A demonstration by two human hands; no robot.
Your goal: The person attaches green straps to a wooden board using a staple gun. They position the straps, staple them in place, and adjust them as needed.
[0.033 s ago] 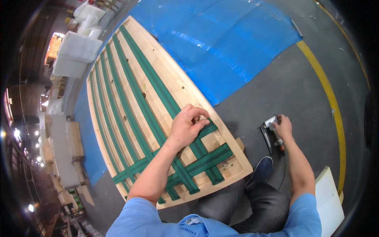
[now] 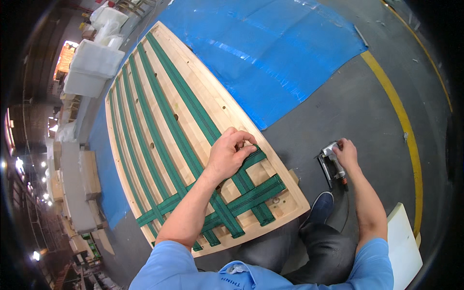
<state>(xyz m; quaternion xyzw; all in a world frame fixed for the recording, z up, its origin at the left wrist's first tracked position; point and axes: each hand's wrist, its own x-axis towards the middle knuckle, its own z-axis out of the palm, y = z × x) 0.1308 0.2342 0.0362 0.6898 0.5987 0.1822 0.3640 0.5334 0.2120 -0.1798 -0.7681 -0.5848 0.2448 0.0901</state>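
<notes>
A large pale wooden frame (image 2: 212, 79) lies before me, with long green webbing straps (image 2: 166, 63) along it and crossing straps woven through near its close end. My left hand (image 2: 228, 153) is over the right side of this end. Its thumb and fingers are closed in a pinch on the end of a green crossing strap (image 2: 257, 155), beside the frame's right rail. Off to the right, apart from the frame, my right hand (image 2: 347, 154) grips a silver and black staple gun (image 2: 330, 153). A hose hangs from the gun's orange fitting.
A blue sheet (image 2: 270, 53) covers the floor beyond the frame. A yellow line (image 2: 398, 111) runs along the grey floor at right. A white board (image 2: 403, 244) stands at lower right, near my right elbow. White wrapped blocks (image 2: 94, 63) and cartons are stacked at left.
</notes>
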